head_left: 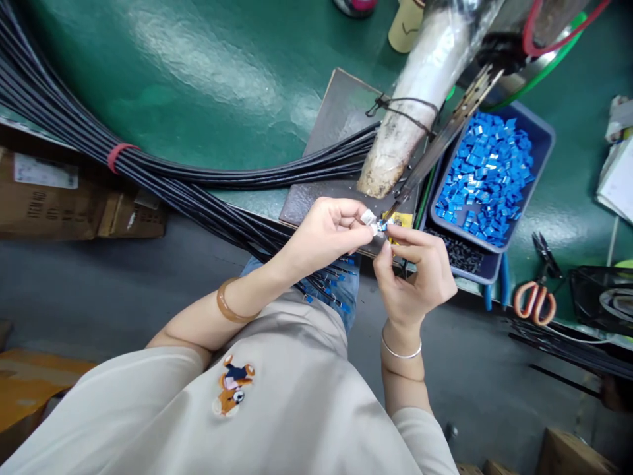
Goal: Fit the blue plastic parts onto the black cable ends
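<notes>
My left hand (pixel 331 227) is closed in a pinch on a small white piece (pixel 368 218). Fingers of my right hand (pixel 415 264) pinch at a tiny blue-and-silver piece (pixel 382 226), which meets the white one; its exact kind is too small to make out. Both hands meet just below the lower tip of a slanted metal tool (pixel 425 161), which looks like a mounted soldering iron. Beside it the open end of a white wrapped tube (pixel 395 145) points down. A yellow patch (pixel 403 221) shows behind my right fingers.
Bundled black cables (pixel 198 173) with a red tie cross the green table (pixel 198 86); blue-tipped ends hang over my lap. On the right stand a bin (pixel 544 142) of blue pieces (pixel 487 175), a tray of black bits (pixel 462 256), orange-handled scissors (pixel 535 300) and blue-handled pliers (pixel 503 280).
</notes>
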Tool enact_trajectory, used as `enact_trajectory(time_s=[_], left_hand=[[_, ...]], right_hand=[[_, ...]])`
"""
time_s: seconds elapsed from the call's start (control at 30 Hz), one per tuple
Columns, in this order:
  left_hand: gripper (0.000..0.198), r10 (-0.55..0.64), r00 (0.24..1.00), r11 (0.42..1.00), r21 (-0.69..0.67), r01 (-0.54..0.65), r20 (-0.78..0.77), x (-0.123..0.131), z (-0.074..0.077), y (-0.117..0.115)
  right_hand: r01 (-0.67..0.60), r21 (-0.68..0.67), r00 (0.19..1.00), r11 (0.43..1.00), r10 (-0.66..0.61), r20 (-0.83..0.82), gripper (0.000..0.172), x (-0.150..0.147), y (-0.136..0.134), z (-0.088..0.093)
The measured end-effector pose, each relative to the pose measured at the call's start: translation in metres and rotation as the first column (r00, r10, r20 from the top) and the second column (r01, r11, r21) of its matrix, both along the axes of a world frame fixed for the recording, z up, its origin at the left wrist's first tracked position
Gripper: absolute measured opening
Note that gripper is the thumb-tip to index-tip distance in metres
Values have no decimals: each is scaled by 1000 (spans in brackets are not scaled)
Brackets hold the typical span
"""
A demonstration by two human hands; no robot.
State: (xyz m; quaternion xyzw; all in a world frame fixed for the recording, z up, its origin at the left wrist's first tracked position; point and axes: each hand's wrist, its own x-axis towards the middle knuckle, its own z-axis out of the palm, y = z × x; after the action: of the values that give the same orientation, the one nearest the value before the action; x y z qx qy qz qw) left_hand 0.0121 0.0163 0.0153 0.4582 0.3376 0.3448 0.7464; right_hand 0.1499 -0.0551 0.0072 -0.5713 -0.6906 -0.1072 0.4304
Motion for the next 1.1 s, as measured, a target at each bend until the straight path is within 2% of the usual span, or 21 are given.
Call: enact_trajectory(time_s=[0.33,0.83,1.1], left_hand=[[7,52,998,998,36,-53,28,1,1,1],[9,-56,997,998,-12,55,-53,-4,1,-3],[13,-63,998,996,64,63,-8,-4,0,-4]], right_hand=[[4,-17,1000,1000,-3,7,18,-1,4,6],[-13,-18,1000,1000,13,22,20,-1,-4,5],[-32,1,999,999,32,38,21,-1,-5,5]])
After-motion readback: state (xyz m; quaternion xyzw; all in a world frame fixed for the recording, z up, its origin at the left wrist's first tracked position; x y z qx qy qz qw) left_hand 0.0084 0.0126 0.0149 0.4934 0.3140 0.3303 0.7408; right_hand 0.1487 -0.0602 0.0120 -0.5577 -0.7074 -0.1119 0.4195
